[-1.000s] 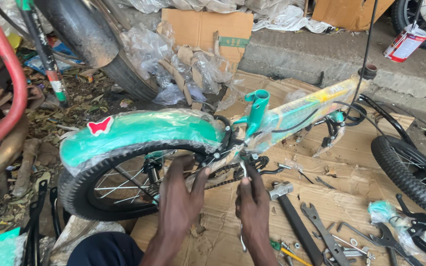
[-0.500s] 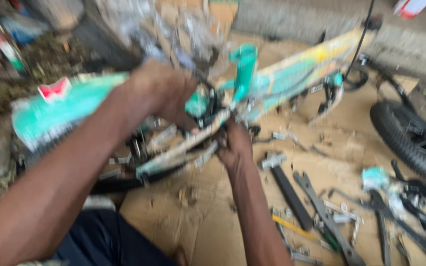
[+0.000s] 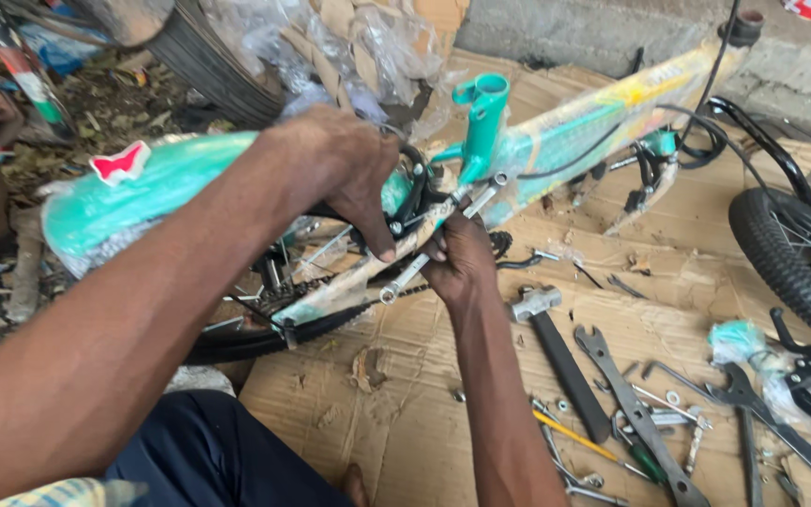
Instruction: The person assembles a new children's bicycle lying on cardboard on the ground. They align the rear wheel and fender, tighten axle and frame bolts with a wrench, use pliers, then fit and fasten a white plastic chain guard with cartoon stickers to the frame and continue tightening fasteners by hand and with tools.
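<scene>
By bike frame [image 3: 556,141] | hammer [image 3: 556,352], spanners [image 3: 635,413] nr right hand [image 3: 462,258]

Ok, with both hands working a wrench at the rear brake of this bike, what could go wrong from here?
The wrench could slip, driving the right hand into the chain or the spokes just below. The left hand has fingers close against the brake caliper, so they might get pinched. Small nuts and other loose parts lie among the tools on the cardboard; a dropped fastener could easily get lost there.
</scene>
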`<state>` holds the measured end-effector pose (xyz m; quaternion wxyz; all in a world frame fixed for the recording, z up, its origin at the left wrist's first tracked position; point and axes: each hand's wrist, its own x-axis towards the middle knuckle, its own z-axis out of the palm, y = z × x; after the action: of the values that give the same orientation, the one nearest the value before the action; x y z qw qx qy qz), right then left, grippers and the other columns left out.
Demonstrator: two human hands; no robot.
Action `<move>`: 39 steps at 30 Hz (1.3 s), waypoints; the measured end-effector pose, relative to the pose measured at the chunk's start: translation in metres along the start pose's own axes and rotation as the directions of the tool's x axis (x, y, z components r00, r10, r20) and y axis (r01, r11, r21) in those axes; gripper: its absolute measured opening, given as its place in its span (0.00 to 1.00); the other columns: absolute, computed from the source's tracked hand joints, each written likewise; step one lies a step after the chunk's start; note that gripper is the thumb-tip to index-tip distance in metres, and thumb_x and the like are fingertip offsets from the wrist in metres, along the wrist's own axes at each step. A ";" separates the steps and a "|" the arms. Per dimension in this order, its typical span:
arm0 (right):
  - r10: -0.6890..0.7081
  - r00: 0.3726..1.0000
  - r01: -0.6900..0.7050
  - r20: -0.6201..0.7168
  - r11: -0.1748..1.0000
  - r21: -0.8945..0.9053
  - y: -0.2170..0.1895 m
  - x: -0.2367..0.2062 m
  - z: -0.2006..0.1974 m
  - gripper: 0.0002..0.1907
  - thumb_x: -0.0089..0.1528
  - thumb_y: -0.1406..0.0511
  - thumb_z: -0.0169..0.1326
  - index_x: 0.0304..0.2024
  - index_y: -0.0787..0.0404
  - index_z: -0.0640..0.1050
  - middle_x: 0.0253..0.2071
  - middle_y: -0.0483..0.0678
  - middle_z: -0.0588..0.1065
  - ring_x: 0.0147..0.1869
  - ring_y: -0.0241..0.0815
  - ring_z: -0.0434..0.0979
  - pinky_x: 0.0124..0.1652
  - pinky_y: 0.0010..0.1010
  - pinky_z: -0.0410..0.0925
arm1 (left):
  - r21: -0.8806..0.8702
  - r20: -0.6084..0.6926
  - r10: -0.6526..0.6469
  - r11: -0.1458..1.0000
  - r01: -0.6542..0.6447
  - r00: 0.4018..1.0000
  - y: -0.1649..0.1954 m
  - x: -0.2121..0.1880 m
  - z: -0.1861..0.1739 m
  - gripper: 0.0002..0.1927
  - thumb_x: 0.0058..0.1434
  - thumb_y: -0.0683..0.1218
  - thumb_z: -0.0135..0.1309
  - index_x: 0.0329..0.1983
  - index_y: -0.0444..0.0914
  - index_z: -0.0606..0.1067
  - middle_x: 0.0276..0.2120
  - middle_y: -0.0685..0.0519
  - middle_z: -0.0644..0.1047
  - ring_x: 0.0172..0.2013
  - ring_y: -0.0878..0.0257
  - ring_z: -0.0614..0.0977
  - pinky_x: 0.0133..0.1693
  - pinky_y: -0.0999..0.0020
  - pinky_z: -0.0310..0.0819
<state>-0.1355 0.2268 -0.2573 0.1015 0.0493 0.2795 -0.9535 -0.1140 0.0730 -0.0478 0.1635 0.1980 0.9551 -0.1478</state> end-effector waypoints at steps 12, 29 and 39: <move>-0.085 0.995 0.076 -0.048 0.984 -0.164 -0.009 -0.013 0.011 0.14 0.62 0.79 0.45 0.43 0.57 0.69 0.23 0.42 0.66 0.17 0.30 0.59 0.16 0.23 0.51 | -0.029 -0.070 0.032 0.999 -0.034 0.997 0.000 -0.001 0.003 0.38 0.35 0.66 0.73 0.41 0.34 0.83 0.41 0.42 0.84 0.43 0.49 0.86 0.45 0.57 0.81; -0.356 0.933 0.210 0.054 0.414 -0.886 0.019 -0.151 0.063 0.15 0.68 0.60 0.52 0.42 0.66 0.81 0.25 0.46 0.73 0.29 0.32 0.70 0.28 0.27 0.66 | -0.061 0.070 0.070 0.996 -0.065 0.995 -0.003 0.006 -0.004 0.38 0.38 0.62 0.75 0.44 0.30 0.82 0.47 0.41 0.82 0.47 0.47 0.85 0.49 0.56 0.79; -0.451 0.892 0.220 0.020 0.397 -0.891 0.036 -0.136 0.099 0.13 0.66 0.63 0.54 0.38 0.69 0.82 0.25 0.49 0.81 0.27 0.36 0.82 0.27 0.29 0.73 | -0.112 0.079 0.039 0.993 -0.030 0.996 -0.008 0.010 -0.002 0.31 0.39 0.59 0.74 0.41 0.33 0.85 0.44 0.44 0.85 0.45 0.50 0.86 0.46 0.56 0.80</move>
<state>0.0015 0.1662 -0.1729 -0.1157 0.0401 0.7396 -0.6618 -0.1263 0.0702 -0.0485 0.2156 0.1988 0.9508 -0.0996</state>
